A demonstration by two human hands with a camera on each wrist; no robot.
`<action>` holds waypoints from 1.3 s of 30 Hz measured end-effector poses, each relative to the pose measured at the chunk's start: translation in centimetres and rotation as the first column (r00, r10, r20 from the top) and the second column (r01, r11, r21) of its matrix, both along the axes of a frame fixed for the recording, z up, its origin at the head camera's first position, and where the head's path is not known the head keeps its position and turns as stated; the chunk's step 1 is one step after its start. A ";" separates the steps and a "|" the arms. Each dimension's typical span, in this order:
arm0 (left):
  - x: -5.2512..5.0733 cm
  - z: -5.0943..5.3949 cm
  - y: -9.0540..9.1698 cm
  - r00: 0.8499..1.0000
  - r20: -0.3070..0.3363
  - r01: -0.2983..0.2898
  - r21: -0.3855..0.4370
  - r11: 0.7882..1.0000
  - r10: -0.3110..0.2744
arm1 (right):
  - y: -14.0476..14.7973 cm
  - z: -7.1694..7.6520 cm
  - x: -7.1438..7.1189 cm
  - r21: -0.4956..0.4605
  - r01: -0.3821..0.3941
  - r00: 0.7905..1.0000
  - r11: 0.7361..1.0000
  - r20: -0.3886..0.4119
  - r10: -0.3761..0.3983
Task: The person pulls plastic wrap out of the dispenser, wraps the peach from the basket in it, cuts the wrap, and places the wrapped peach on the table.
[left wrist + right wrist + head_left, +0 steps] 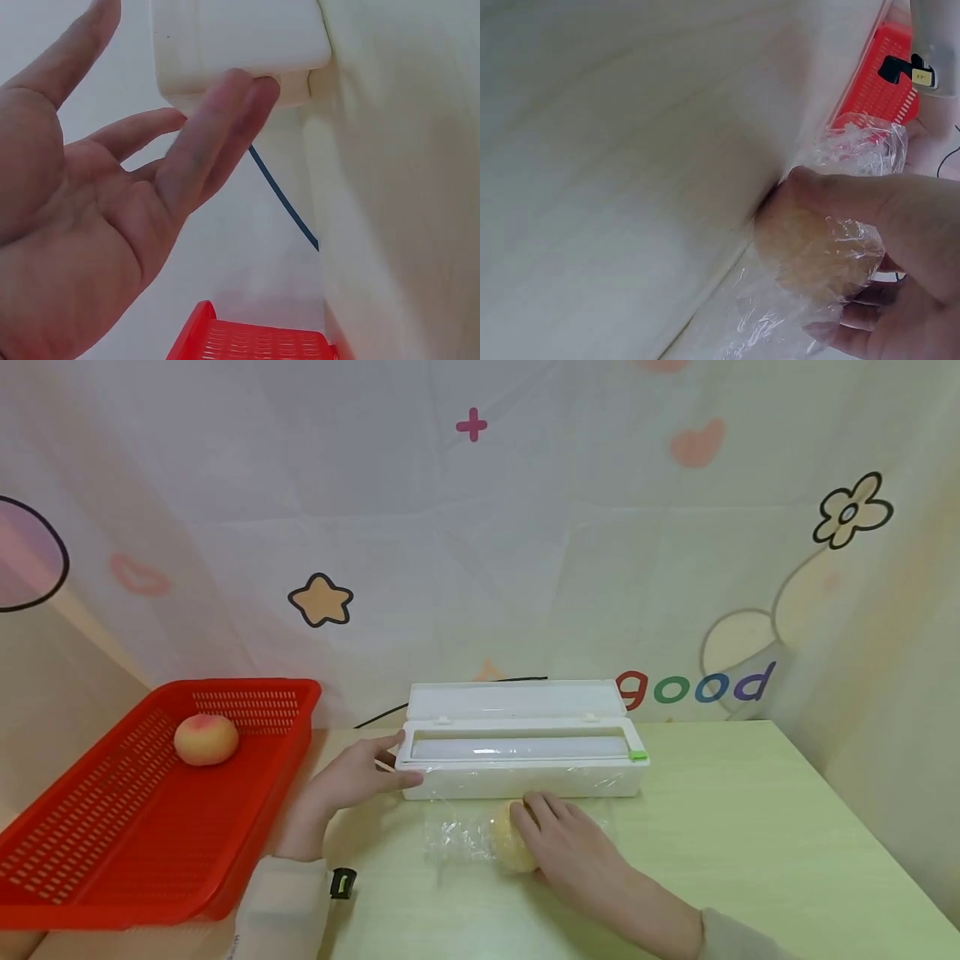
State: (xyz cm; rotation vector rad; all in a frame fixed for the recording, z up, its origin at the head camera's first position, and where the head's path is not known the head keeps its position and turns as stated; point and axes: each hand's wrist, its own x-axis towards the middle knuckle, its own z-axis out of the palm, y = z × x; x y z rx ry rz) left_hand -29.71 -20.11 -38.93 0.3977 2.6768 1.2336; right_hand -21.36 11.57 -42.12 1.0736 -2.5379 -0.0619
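Note:
A white cling film box (517, 783) stands at the back of the table with its lid raised and a roll (517, 747) of film inside. My left hand (356, 779) holds the box's left end, its digits spread around the corner. In front of the box, my right hand (573, 852) grips a round yellowish fruit (512, 843) from its right side. Clear film (461, 839) covers the fruit and spreads out to its left. The right wrist view shows the wrinkled film (765, 315) around the fruit, with the thumb pressed against it.
At left stands a red plastic basket (142, 827) holding a peach (206, 740). A green slider (637, 756) sits at the box's right end. Behind the table (727, 827) hangs a printed curtain (525, 568), with a dark cord (381, 717) against it.

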 end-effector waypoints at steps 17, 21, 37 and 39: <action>1.2 2.5 1.8 0.961 -0.255 -0.092 0.074 0.993 0.108 | 0.6 1.1 -0.9 -0.073 -0.068 0.979 0.995 0.187 0.080; 2.1 3.5 3.2 0.944 -0.325 -0.017 0.122 0.992 0.056 | 0.8 1.3 -1.1 -0.133 -0.041 0.948 0.990 0.308 0.081; 3.1 1.6 7.3 0.914 -0.178 0.366 -0.028 0.930 -0.365 | 1.7 1.5 -2.5 -0.342 0.053 0.784 0.938 0.596 0.173; 3.2 1.5 7.7 0.905 -0.167 0.385 -0.064 0.921 -0.391 | 1.8 1.6 -2.6 -0.332 0.052 0.788 0.942 0.593 0.166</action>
